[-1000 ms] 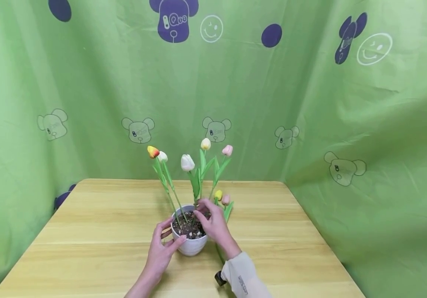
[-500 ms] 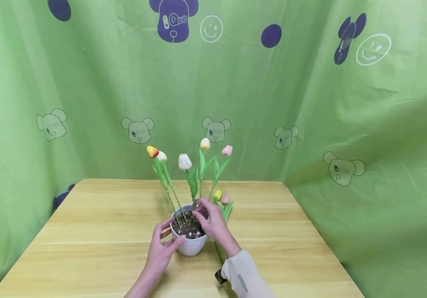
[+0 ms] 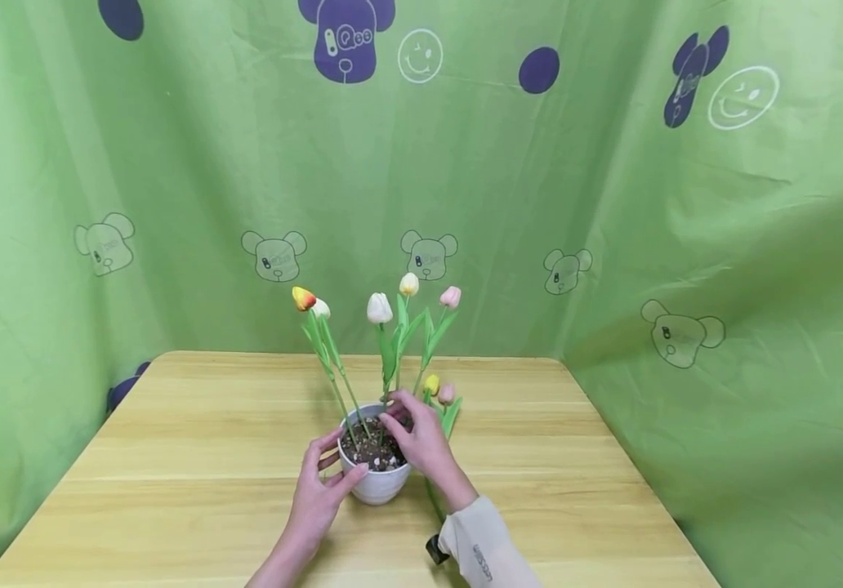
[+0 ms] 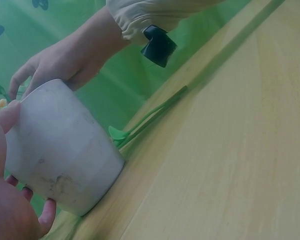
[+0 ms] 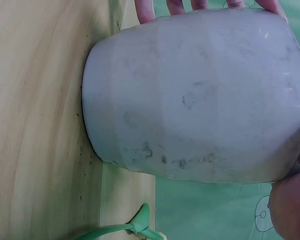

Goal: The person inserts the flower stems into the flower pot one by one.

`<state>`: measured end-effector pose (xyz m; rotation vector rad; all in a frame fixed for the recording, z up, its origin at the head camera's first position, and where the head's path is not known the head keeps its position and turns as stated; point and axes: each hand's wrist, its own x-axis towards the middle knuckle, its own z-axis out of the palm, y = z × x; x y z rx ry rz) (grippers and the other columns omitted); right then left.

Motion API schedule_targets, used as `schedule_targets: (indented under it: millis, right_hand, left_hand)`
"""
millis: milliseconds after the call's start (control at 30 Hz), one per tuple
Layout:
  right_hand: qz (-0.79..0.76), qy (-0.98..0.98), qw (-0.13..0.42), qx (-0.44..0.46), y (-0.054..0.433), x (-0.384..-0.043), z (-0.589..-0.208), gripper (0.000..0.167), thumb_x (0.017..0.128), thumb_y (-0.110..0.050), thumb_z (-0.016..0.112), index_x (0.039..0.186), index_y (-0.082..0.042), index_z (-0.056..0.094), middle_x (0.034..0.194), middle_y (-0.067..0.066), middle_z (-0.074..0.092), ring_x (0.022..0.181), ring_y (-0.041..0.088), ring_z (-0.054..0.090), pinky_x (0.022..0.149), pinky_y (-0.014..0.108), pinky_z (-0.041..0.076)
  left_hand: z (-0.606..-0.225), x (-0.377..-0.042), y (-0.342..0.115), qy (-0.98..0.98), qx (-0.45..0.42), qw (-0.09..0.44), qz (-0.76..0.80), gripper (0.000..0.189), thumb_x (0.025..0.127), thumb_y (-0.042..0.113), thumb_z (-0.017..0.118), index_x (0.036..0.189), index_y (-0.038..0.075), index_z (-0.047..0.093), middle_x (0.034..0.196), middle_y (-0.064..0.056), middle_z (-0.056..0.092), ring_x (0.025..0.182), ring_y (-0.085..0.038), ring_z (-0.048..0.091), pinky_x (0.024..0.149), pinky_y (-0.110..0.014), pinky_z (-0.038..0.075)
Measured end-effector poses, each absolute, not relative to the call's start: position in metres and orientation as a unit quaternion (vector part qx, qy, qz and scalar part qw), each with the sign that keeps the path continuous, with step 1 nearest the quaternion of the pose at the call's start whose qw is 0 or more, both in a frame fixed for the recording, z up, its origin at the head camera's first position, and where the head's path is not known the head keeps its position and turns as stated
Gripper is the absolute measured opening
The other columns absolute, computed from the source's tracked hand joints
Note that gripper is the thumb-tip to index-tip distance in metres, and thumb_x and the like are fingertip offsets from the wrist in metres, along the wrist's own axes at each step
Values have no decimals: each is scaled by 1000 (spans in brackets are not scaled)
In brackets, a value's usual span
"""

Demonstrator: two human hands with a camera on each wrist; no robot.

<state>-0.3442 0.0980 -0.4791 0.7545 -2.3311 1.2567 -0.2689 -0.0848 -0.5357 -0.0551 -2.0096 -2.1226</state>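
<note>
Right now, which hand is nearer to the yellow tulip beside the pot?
Right. The right hand is over the right side of the pot, close to the yellow tulip; the left hand holds the left side, farther away.

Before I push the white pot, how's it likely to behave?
The white pot is likely heavyish, given the soil inside. Base narrower than rim, so a high push might tip it. Smooth-looking wall may be slippery.
</note>
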Motion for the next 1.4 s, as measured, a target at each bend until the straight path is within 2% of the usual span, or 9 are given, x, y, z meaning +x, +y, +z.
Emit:
schedule_targets:
  millis: [200, 433, 667, 1000, 1133, 1400]
  right_hand:
    - [429, -840, 213, 256, 99, -343, -480, 25, 94, -10, 74, 118, -5, 68, 95, 7, 75, 84, 18, 71, 76, 27, 61]
    - [500, -815, 179, 232, 100, -342, -480, 26, 94, -4, 73, 119, -2, 69, 96, 12, 75, 84, 21, 72, 72, 22, 63]
    - [545, -790, 157, 232, 96, -344, -478, 20, 94, -2, 73, 113, 2, 69, 99, 18, 74, 85, 24, 72, 72, 25, 64]
    - [475, -831, 173, 232, 89, -352, -475, 11, 94, -7, 74, 104, -4, 73, 91, 9, 75, 79, 18, 70, 67, 20, 61]
    - [453, -841, 176, 237, 88, -354, -476, 12, 94, -7, 74, 105, -5, 73, 91, 8, 75, 79, 16, 71, 70, 21, 61]
    - [416, -859, 175, 241, 88, -356, -476, 11, 93, -8, 74, 104, -9, 73, 89, 4, 75, 79, 13, 70, 74, 24, 60]
  left_hand:
    - [-536, -268, -85, -683, -17, 109, -722, 73, 84, 17, 86, 148, 15, 49, 149, -14, 48, 131, -34, 50, 106, -46, 52]
    - [-537, -268, -84, -681, -19, 108, -724, 74, 84, 17, 86, 148, 14, 49, 149, -16, 48, 132, -36, 49, 108, -51, 51]
    - [-536, -268, -84, -680, -20, 110, -724, 72, 85, 16, 85, 148, 14, 49, 149, -16, 48, 132, -36, 49, 107, -50, 51]
    - [-535, -269, -84, -680, -22, 109, -725, 72, 85, 17, 85, 148, 14, 49, 149, -16, 47, 132, -35, 50, 106, -47, 51]
    - [-535, -270, -85, -681, -19, 109, -724, 73, 85, 17, 85, 148, 14, 49, 149, -15, 47, 131, -35, 49, 105, -44, 51]
    - [-536, -270, -85, -684, -20, 115, -720, 73, 85, 18, 86, 148, 13, 49, 148, -17, 48, 130, -35, 51, 105, -45, 53]
